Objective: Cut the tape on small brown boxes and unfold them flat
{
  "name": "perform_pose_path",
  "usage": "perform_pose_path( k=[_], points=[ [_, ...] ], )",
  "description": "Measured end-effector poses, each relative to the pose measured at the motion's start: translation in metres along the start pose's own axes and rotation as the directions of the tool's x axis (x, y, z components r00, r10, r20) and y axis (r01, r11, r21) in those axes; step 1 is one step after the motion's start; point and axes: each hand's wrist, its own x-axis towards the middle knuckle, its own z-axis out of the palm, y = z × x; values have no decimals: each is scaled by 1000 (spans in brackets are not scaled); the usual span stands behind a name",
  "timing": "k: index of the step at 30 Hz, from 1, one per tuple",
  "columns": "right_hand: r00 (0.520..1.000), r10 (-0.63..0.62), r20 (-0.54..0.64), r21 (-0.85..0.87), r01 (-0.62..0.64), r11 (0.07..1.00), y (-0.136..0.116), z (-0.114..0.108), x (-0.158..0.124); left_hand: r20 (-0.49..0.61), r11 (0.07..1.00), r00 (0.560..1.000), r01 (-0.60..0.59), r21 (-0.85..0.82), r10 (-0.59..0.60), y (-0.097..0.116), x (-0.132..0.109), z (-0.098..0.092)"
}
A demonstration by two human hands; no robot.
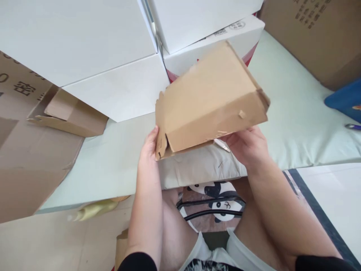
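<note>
A brown cardboard box (203, 94) is held tilted in the air above the pale green cloth, its flaps partly folded and its left end showing tabs and a gap. My left hand (150, 145) grips its left end, thumb along the outer side. My right hand (248, 145) supports it from below at the near right side, with the fingers partly hidden beneath. Close to the right fingers, a small light-coloured object (222, 145) shows under the box edge; I cannot make out its kind.
White boxes (113, 86) stand stacked behind. Large cartons sit at left (34, 150) and upper right (316, 41), with a smaller open carton (73, 113) at left. A blue item (345, 99) and a purple pen (353, 127) lie at right. A panda-print item (217, 203) is below.
</note>
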Motion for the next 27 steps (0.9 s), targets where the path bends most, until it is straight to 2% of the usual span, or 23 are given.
perform_pose_path(
  k=[1,3,7,12,15,18,20,21,23,24,25,27],
  points=[
    [999,19,35,-19,-18,1000,-4,-4,0,31,998,998,58,-30,-57,0,2,-1],
    [1000,10,-1,-29,-10,1000,-13,-14,2,37,989,995,98,-111,-95,0,3,-4],
    [985,95,-145,-118,-112,987,-25,-36,13,-57,998,997,-61,-21,60,3,1,-6],
    [950,310,-45,-299,-309,903,-8,-46,13,-82,989,989,-118,88,125,2,-3,-13],
    [933,359,17,-329,-334,883,6,-45,10,-145,981,980,-115,158,138,1,-3,-17],
    [956,287,-63,-310,-292,905,7,-41,10,-330,958,928,-83,275,175,3,-2,-19],
    [966,154,-207,-281,-209,937,0,-40,9,-426,941,872,-102,322,240,7,-3,-21],
    [956,58,-287,-269,-139,953,-6,-41,6,-453,943,854,-118,312,257,10,-3,-21],
    [901,-145,-408,-280,28,960,-20,-47,-9,-477,962,847,-130,239,233,16,-6,-21],
    [882,-204,-424,-302,75,950,-28,-52,-20,-479,973,854,-120,197,202,19,-7,-21],
    [876,-235,-420,-335,91,938,-35,-58,-34,-474,981,863,-105,163,171,21,-9,-20],
    [912,-139,-385,-407,-32,913,-46,-71,-64,-450,987,883,-78,139,133,23,-12,-18]
  ],
)
